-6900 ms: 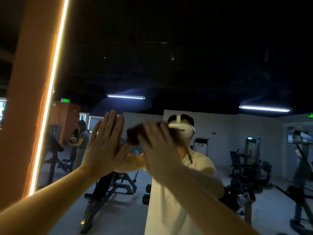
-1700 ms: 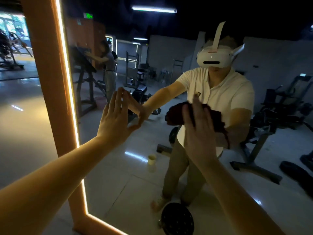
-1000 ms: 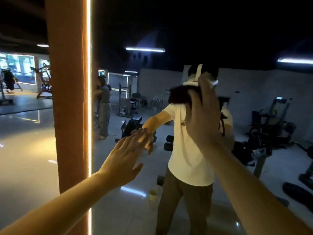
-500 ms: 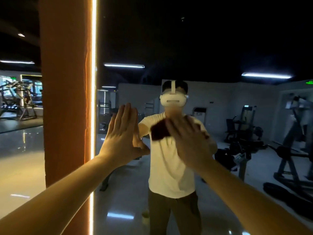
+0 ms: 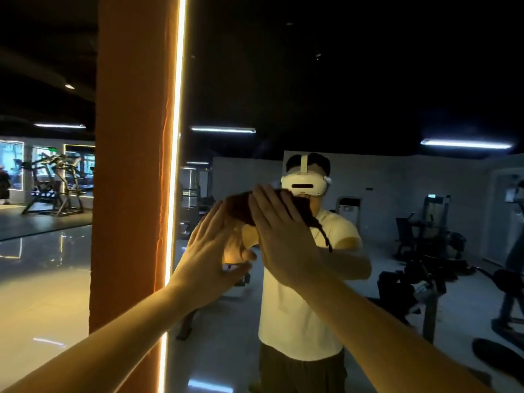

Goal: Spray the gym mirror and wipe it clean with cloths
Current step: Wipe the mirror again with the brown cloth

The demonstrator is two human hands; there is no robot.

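Against the mirror (image 5: 368, 95), the flat right hand (image 5: 283, 239) presses a dark cloth (image 5: 241, 208); the left hand (image 5: 209, 265) rests spread. Wiping seems midway, spraying likely done.

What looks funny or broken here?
Only small things. A loose strand dangles from the dark red cloth that the right hand presses on the mirror, so the cloth looks frayed. The orange frame looks wrinkled beside its light strip. Nothing spilled shows.
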